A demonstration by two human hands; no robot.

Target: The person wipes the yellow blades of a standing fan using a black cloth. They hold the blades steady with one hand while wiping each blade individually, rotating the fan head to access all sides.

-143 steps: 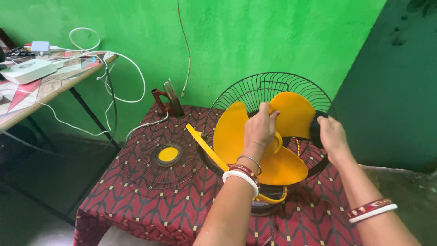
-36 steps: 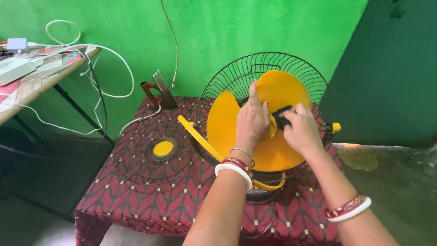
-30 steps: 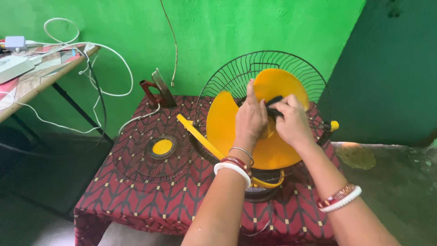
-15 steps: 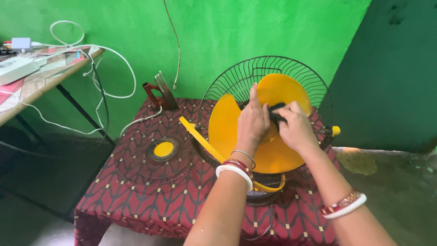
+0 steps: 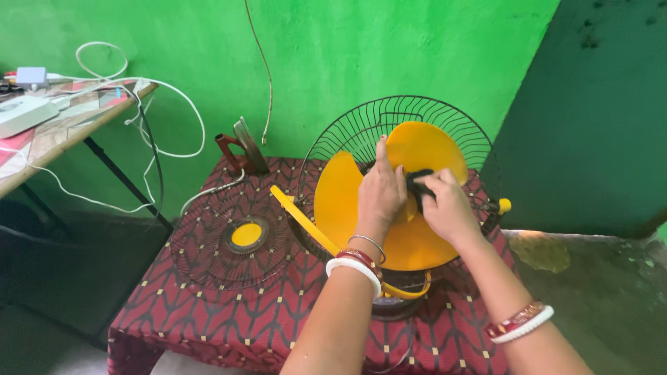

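A table fan with its front cover off stands on a small table with a red patterned cloth (image 5: 229, 312). Its yellow blade (image 5: 337, 201) sits inside the black wire rear guard (image 5: 389, 114). My left hand (image 5: 381, 193) presses flat against the blade near the hub, fingers pointing up. My right hand (image 5: 445, 207) grips a small black cap (image 5: 417, 182) at the hub. The hub itself is hidden behind both hands.
The removed front wire guard (image 5: 233, 236) with a yellow centre lies flat on the cloth at left. A yellow ring band (image 5: 302, 221) leans at the fan's left. An old iron (image 5: 240, 147) stands at the back. A side table (image 5: 55, 132) with white cables and devices is at far left.
My right hand has shifted slightly down and left on the hub with the black cap; my left hand stays pressed on the blade. The view has moved a little.
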